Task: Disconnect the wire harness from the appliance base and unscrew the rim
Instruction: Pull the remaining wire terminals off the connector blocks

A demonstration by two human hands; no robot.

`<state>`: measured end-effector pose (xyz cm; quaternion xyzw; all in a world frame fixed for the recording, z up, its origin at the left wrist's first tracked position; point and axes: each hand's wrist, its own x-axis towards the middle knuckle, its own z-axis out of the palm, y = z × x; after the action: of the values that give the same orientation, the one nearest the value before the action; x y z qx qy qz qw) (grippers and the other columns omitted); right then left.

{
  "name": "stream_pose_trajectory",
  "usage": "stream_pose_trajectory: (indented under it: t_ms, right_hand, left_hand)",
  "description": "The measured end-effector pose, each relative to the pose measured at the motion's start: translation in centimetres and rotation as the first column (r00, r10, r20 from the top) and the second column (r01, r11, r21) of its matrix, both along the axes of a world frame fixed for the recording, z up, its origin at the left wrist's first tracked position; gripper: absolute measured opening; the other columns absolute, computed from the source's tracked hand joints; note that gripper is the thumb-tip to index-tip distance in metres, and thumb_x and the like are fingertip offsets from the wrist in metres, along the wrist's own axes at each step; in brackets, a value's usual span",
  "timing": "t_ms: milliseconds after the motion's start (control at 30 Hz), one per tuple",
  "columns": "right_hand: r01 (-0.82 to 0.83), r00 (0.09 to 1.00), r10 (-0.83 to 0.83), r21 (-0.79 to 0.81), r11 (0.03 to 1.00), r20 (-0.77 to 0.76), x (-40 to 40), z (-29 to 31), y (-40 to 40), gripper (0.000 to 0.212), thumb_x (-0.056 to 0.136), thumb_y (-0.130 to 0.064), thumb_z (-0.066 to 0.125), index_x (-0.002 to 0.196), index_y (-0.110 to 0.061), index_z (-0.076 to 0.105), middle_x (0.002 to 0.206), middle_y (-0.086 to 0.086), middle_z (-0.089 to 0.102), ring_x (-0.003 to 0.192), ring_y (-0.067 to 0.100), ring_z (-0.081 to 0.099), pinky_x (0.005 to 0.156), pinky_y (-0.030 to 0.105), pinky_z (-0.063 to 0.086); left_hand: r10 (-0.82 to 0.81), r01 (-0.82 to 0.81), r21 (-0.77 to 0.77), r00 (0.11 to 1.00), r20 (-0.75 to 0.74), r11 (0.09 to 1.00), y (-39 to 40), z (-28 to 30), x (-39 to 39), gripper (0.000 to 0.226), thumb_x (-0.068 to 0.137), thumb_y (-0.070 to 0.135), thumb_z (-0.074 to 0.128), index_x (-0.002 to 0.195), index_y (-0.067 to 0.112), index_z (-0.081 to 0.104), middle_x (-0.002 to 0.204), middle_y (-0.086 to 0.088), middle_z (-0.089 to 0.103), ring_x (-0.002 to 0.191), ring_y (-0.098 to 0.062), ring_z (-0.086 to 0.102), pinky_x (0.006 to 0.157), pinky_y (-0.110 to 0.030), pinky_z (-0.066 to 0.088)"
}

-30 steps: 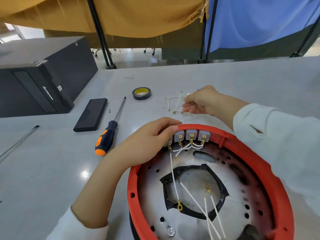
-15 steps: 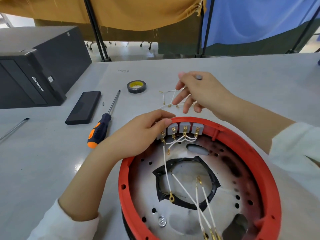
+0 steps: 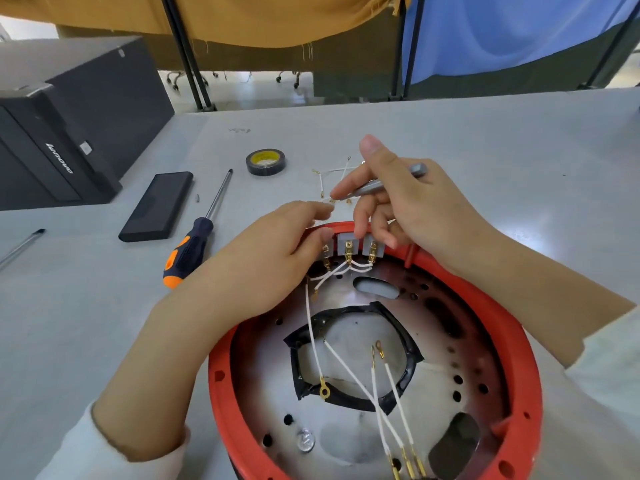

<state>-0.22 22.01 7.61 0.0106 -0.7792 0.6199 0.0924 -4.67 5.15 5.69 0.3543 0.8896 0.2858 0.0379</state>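
Risk of bending a brass terminal or tearing a white lead if the thin metal tool (image 3: 388, 181) slips off the grey connector blocks (image 3: 349, 244) at the far edge of the red rim (image 3: 221, 344) — left hand (image 3: 263, 268) fingers curled and pressing the leftmost block, right hand (image 3: 412, 209) fingers pinching the tool, its lower fingertips touching the blocks. Inside the rim, on the appliance base (image 3: 346, 441): loose white wires with ring terminals (image 3: 349, 372), a black gasket and one stray screw (image 3: 305, 441). Beyond the rim on the worktop (image 3: 86, 323), a removed wire bundle (image 3: 332, 178); left of the rim, the orange-handled screwdriver (image 3: 194, 244) untouched, so rim screws likely not yet started.
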Motion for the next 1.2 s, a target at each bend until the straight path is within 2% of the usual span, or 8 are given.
stream_pose_trajectory:
  t_ms: [167,300,400,533,667,933,1067,1200]
  right_hand:
    - [-0.011,1.000,0.011,0.000,1.000,-0.012,0.1,0.5,0.2,0.053,0.097,-0.044,0.041,0.080,-0.005,0.073,0.050,0.011,0.055,0.034,0.009,0.037,0.037,0.013,0.031]
    - [-0.020,1.000,0.021,0.054,0.998,-0.005,1.0,0.7,1.0,0.043,0.096,-0.039,0.049,0.075,-0.009,0.071,0.041,0.004,0.047,0.033,0.008,0.034,0.037,0.013,0.029]
    - [0.015,1.000,-0.015,0.004,1.000,0.014,1.5,0.0,0.8,0.037,0.093,-0.038,0.053,0.071,-0.009,0.054,0.039,0.007,0.047,0.031,0.012,0.031,0.035,0.016,0.028]
    - [0.128,0.990,-0.125,0.059,0.990,-0.066,1.7,-0.9,0.4,0.046,0.087,-0.043,0.062,0.057,-0.017,0.040,0.036,0.002,0.045,0.033,0.015,0.035,0.037,0.018,0.034]
    - [0.153,0.985,-0.144,0.103,0.983,-0.092,1.6,-1.2,0.4,0.047,0.083,-0.039,0.069,0.050,-0.023,0.040,0.036,0.000,0.048,0.033,0.014,0.038,0.038,0.017,0.033]
    - [0.154,0.988,-0.148,0.153,0.976,-0.051,1.3,-1.3,0.6,0.035,0.083,-0.025,0.070,0.058,-0.018,0.046,0.038,-0.001,0.051,0.037,0.015,0.044,0.043,0.028,0.042]
    - [0.146,0.988,-0.142,0.085,0.986,-0.057,1.4,-1.3,0.7,0.032,0.080,-0.006,0.064,0.057,-0.014,0.044,0.035,-0.001,0.044,0.031,0.011,0.033,0.035,0.016,0.029]
    - [0.124,0.991,-0.123,0.038,0.992,-0.048,1.5,-1.1,0.8,0.033,0.078,0.000,0.062,0.054,-0.014,0.043,0.036,-0.001,0.041,0.032,0.010,0.030,0.035,0.015,0.026]
  left_hand:
    - [-0.009,0.009,0.013,1.000,-0.029,1.000,-0.2,0.3,-0.1,0.029,0.098,0.024,0.043,0.122,0.030,0.057,0.115,0.016,0.058,0.102,0.006,0.045,0.083,0.002,0.027]
    - [0.001,-0.002,-0.020,0.999,-0.053,1.000,-0.1,0.4,-0.1,0.025,0.098,0.023,0.042,0.116,0.031,0.058,0.097,0.021,0.055,0.084,0.005,0.045,0.075,0.003,0.031]
    - [0.041,-0.041,-0.011,0.999,-0.033,0.999,-0.3,0.3,-0.1,0.020,0.097,0.025,0.043,0.107,0.033,0.058,0.069,0.026,0.056,0.069,0.006,0.051,0.061,-0.002,0.034]
    - [0.018,-0.018,-0.007,1.000,-0.017,1.000,0.0,0.0,0.2,0.016,0.098,0.025,0.039,0.102,0.028,0.054,0.058,0.045,0.047,0.058,0.013,0.048,0.055,-0.004,0.034]
    - [0.019,-0.019,0.024,1.000,0.011,1.000,0.1,-0.3,-0.1,0.015,0.098,0.029,0.040,0.102,0.026,0.054,0.063,0.043,0.049,0.061,0.010,0.049,0.057,-0.004,0.034]
    - [0.038,-0.041,0.054,0.998,0.042,0.998,0.1,-0.6,-0.3,0.014,0.096,0.033,0.043,0.099,0.030,0.056,0.071,0.029,0.057,0.064,0.000,0.052,0.055,-0.007,0.038]
    - [0.062,-0.064,0.060,0.997,0.044,0.996,0.0,-0.7,-0.4,0.013,0.096,0.034,0.044,0.098,0.032,0.057,0.078,0.021,0.059,0.062,0.003,0.053,0.056,-0.007,0.038]
    - [0.071,-0.076,0.079,0.996,0.058,0.994,0.1,-0.7,-0.4,0.013,0.095,0.033,0.047,0.100,0.030,0.059,0.083,0.015,0.062,0.059,0.006,0.052,0.054,-0.005,0.038]
